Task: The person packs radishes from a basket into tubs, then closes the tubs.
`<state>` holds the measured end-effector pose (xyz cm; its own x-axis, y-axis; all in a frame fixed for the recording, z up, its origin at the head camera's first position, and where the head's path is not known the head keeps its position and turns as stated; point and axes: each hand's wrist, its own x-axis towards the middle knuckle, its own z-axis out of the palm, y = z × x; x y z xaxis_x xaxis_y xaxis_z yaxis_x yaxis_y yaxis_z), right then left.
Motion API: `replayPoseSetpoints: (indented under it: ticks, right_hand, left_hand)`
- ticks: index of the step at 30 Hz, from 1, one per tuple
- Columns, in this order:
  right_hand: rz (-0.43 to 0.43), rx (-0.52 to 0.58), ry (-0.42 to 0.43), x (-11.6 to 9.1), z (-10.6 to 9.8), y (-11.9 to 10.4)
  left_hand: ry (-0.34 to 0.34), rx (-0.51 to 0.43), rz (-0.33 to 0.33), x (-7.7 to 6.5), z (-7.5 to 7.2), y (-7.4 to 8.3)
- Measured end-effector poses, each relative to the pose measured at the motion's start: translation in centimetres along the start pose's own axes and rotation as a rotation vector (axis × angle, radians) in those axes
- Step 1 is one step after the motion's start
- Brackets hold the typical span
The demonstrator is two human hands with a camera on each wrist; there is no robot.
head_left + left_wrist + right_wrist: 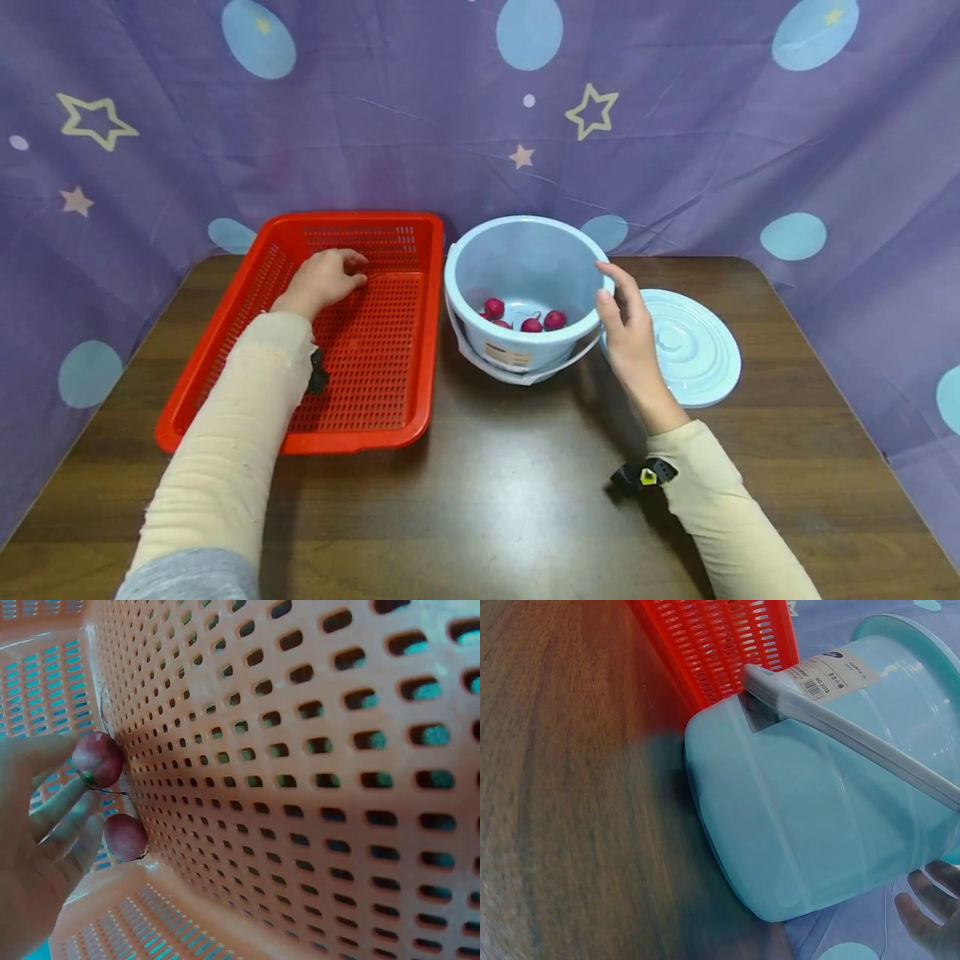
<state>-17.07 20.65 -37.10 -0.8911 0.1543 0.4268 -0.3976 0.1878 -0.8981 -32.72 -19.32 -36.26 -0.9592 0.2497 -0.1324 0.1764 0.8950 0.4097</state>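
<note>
My left hand (322, 279) reaches down inside the red plastic basket (431, 333). In the left wrist view its thumb and fingers curl at a small red radish (97, 759), low by the basket's perforated wall. A second radish (126, 837) lies just beside it, near the other fingertips. Both are hidden under the hand in the head view. My right hand (633, 333) rests at the right rim of a light blue bucket (525, 229), thumb and fingers spread and mostly straight. Several radishes (554, 320) lie on the bucket's bottom.
A round blue lid (697, 346) lies on the wooden table (487, 517) to the right of the bucket. The bucket's handle (517, 378) hangs down in front. A purple curtain (420, 125) closes off the back behind basket and bucket.
</note>
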Motion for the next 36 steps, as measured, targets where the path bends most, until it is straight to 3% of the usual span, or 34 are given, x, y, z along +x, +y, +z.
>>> replayPoseSetpoints:
  ticks: [3,10,17,23,31,36]
  right_hand:
    - [-0.013,0.015,0.004,0.1,-0.2,1.3]
    - [-0.032,0.027,0.004,0.1,-0.1,1.5]
    - [-0.039,0.026,-0.004,0.2,-0.2,1.6]
    - [-0.031,0.013,0.0,0.2,-0.2,1.5]
    - [-0.04,0.025,-0.003,0.2,-0.1,1.4]
    - [-0.043,0.015,0.008,0.2,-0.1,1.6]
  left_hand:
    - [-0.005,0.025,-0.014,-0.2,0.1,-0.1]
    - [0.036,0.118,-0.076,-0.4,0.1,-0.4]
    - [-0.012,0.134,-0.092,-0.2,0.4,-0.7]
    - [0.004,0.126,-0.072,-0.3,-0.1,-0.3]
    - [0.089,0.102,-0.018,-0.6,-1.8,0.5]
    - [0.097,0.05,0.0,-1.0,-2.8,0.8]
